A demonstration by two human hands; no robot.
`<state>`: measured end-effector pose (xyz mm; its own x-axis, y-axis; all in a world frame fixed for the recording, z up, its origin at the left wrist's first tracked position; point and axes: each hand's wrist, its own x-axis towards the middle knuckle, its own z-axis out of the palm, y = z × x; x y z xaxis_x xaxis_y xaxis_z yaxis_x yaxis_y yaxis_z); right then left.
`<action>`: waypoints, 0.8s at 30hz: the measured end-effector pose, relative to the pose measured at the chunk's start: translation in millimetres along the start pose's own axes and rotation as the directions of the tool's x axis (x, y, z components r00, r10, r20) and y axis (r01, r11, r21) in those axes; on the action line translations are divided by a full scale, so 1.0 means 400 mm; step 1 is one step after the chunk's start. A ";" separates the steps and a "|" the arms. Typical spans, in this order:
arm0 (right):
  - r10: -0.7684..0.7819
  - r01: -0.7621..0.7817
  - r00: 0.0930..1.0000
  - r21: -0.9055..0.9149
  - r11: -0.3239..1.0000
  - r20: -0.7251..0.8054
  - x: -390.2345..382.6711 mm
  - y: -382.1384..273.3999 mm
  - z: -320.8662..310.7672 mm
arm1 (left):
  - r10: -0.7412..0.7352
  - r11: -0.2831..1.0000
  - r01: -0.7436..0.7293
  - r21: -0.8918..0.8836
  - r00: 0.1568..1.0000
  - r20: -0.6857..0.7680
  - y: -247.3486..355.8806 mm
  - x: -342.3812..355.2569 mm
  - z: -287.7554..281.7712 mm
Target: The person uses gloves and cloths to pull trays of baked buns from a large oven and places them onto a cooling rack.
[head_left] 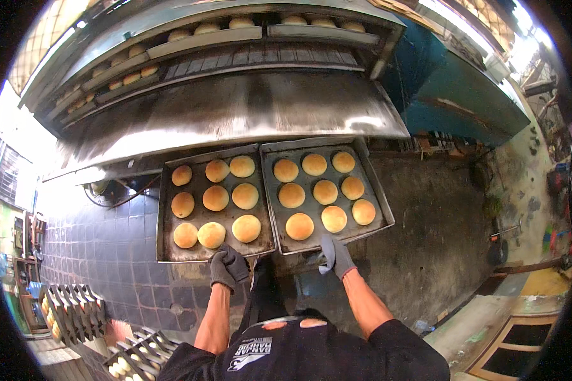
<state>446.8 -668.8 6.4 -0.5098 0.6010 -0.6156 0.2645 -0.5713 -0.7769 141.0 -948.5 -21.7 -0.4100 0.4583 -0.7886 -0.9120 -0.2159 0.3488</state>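
Observation:
Two dark metal baking trays lie side by side in front of me at the oven's lip, each bearing rows of round golden buns. My left hand [229, 265], in a dark grey glove, grips the near edge of the left baking tray [231, 213], close to its right corner. A grey glove also covers my right hand [338, 256], which is closed at the near edge of the right baking tray [311, 208]; its fingertips are partly hidden. Buns [245, 196] on the left tray and buns [325, 192] on the right one sit upright, browned on top.
Ahead stands a wide metal oven [254, 111], with more trays of buns [206, 28] inside its opening. Racks [76, 311] holding pale rolls stand at the lower left. Dark tiled floor [102, 235] spreads left, and a wooden frame [515, 343] lies at the lower right.

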 end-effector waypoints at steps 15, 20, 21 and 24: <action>-0.530 0.463 0.843 -0.630 0.624 0.094 -0.795 0.070 -0.176 | 0.294 0.955 -0.292 -0.052 0.955 0.045 -0.225 -0.876 -0.084; -0.637 0.589 0.741 -0.662 0.463 0.214 -0.701 -0.158 -0.116 | 0.459 0.887 -0.457 -0.068 0.854 0.244 -0.084 -0.715 -0.021; -0.665 0.640 0.687 -0.678 0.362 0.294 -0.660 -0.204 -0.099 | 0.465 0.883 -0.466 -0.057 0.852 0.239 -0.052 -0.711 0.029; -0.666 0.660 0.696 -0.607 0.443 0.270 -0.527 -0.383 -0.042 | 0.365 0.930 -0.363 -0.057 0.898 0.248 0.060 -0.742 0.262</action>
<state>527.6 -698.5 252.8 -0.7520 0.6473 0.1247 0.2776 0.4825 -0.8307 239.8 -999.0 273.8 -0.7034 0.5460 -0.4551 -0.6991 -0.4158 0.5817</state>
